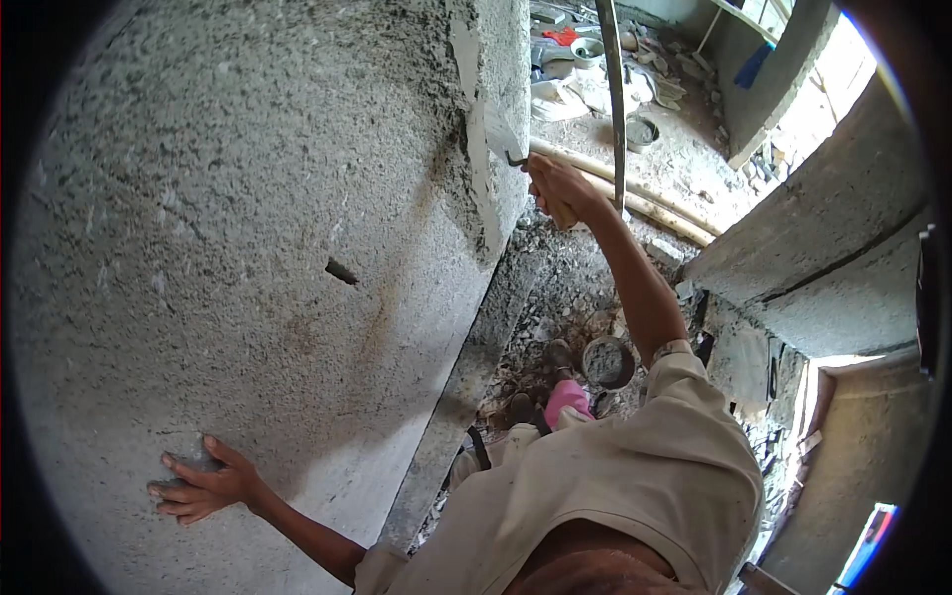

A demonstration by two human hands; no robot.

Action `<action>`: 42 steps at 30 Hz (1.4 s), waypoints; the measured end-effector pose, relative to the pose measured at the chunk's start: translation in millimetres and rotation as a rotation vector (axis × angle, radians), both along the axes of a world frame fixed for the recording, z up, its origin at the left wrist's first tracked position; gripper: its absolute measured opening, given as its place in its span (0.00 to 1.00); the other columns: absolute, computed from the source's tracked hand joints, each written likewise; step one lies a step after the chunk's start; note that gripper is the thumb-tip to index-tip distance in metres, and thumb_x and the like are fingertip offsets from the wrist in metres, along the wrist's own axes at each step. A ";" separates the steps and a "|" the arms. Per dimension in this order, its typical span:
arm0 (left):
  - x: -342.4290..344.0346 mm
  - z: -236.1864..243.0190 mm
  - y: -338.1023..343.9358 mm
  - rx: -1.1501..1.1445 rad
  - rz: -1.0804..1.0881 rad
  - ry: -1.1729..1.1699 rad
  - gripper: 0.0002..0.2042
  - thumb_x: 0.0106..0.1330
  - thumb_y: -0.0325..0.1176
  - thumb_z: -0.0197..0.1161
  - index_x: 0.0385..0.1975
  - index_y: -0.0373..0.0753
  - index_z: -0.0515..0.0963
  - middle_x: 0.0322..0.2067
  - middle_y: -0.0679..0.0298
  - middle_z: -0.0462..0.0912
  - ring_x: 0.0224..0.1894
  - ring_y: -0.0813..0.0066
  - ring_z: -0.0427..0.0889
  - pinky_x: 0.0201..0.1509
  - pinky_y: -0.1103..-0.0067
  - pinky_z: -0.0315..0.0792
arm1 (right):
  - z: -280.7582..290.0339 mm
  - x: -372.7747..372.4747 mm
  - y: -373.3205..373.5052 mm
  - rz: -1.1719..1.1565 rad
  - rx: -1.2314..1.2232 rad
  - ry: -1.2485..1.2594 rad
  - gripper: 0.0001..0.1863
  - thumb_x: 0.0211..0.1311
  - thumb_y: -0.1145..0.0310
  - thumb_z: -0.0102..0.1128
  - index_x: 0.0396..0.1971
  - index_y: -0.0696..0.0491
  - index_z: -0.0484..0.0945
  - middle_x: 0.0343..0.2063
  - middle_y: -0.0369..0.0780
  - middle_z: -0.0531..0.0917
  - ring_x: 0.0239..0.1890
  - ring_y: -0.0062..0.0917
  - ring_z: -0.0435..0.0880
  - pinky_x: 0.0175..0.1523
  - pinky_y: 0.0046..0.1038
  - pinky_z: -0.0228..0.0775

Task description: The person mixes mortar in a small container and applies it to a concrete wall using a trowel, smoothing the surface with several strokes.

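The rough grey wall (278, 198) fills the left of the head view and has a small slot-shaped hole. My left hand (210, 487) lies against its lower part, fingers spread, with nothing visibly held. My right hand (567, 188) is closed round the wooden handle of a trowel (501, 137). The trowel's thin metal blade lies against the wall's far edge, over a strip of smoother, lighter mortar (480, 183). Dark, rough plaster borders this strip on its left.
Below my right arm a bucket of grey mortar (607, 364) stands on rubble near my feet. Bamboo poles (654, 203) lie beyond, crossed by an upright pole (617, 99). Farther back are a round pan (642, 133), a pale bucket (587, 54) and sacks. A concrete wall (833, 213) rises at right.
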State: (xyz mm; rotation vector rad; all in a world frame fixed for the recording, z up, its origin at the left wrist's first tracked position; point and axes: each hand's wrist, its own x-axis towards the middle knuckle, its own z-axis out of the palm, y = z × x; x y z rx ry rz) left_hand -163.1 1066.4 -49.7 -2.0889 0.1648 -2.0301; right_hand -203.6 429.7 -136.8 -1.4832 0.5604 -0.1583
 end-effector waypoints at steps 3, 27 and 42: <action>-4.6 4.1 -6.5 0.018 0.028 0.002 0.34 0.65 0.65 0.52 0.66 0.50 0.65 0.72 0.52 0.51 0.74 0.43 0.41 0.67 0.41 0.32 | 7.0 7.5 -8.5 0.042 0.032 0.000 0.24 0.73 0.48 0.44 0.44 0.58 0.71 0.24 0.37 0.75 0.19 0.21 0.75 0.23 0.26 0.71; -5.8 7.8 -1.3 0.041 0.048 -0.017 0.33 0.67 0.65 0.48 0.66 0.49 0.67 0.72 0.52 0.51 0.74 0.45 0.42 0.67 0.42 0.34 | -42.0 56.7 9.8 -0.084 0.998 -0.323 0.16 0.72 0.56 0.36 0.43 0.54 0.66 0.20 0.33 0.71 0.16 0.16 0.70 0.18 0.21 0.70; 1.6 4.2 0.4 0.050 0.048 -0.010 0.35 0.67 0.68 0.42 0.67 0.52 0.65 0.72 0.51 0.53 0.74 0.43 0.46 0.66 0.41 0.35 | 201.1 119.3 -15.5 -0.078 -0.017 -0.426 0.19 0.69 0.49 0.48 0.41 0.51 0.72 0.19 0.35 0.73 0.15 0.22 0.73 0.20 0.26 0.70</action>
